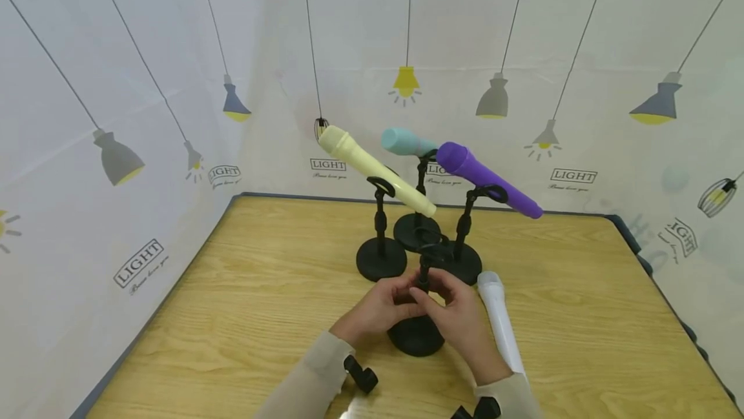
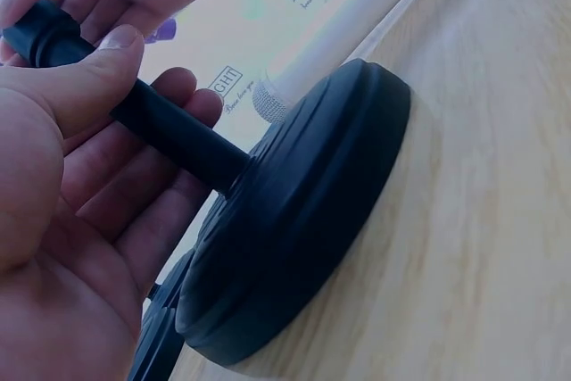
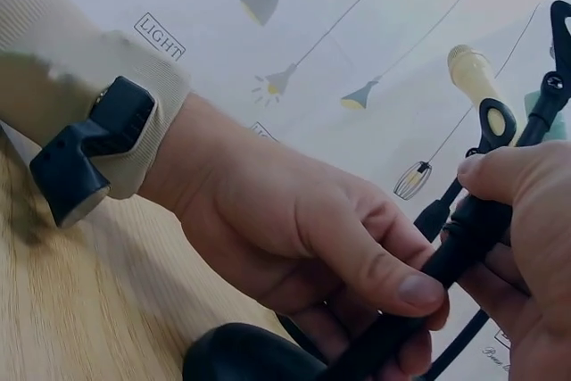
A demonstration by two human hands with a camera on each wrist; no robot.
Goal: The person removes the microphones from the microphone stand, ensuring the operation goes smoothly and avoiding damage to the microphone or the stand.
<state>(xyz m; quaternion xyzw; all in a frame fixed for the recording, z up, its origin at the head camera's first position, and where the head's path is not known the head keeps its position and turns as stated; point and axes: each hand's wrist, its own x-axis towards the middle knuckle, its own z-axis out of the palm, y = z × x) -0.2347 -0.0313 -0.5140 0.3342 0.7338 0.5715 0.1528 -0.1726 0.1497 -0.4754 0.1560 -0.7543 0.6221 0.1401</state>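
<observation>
A black desktop microphone stand [image 1: 416,339] stands upright on the table with a round base and an empty clip on top. My left hand [image 1: 378,306] holds its pole, thumb and fingers around the lower part in the left wrist view. Higher up, my right hand [image 1: 462,319] pinches the dark collar [image 3: 477,223] on the pole between thumb and fingers. Both hands nearly meet there. To the right of my right hand lies a white microphone [image 1: 498,316], its lower end partly behind the right forearm.
Behind the hands, a pale yellow microphone [image 1: 378,170], a light blue microphone [image 1: 400,141] and a purple microphone [image 1: 491,181] rest tilted in black stands. The wooden table [image 1: 261,283] meets a lamp-printed backdrop [image 1: 360,25] at the back and sides.
</observation>
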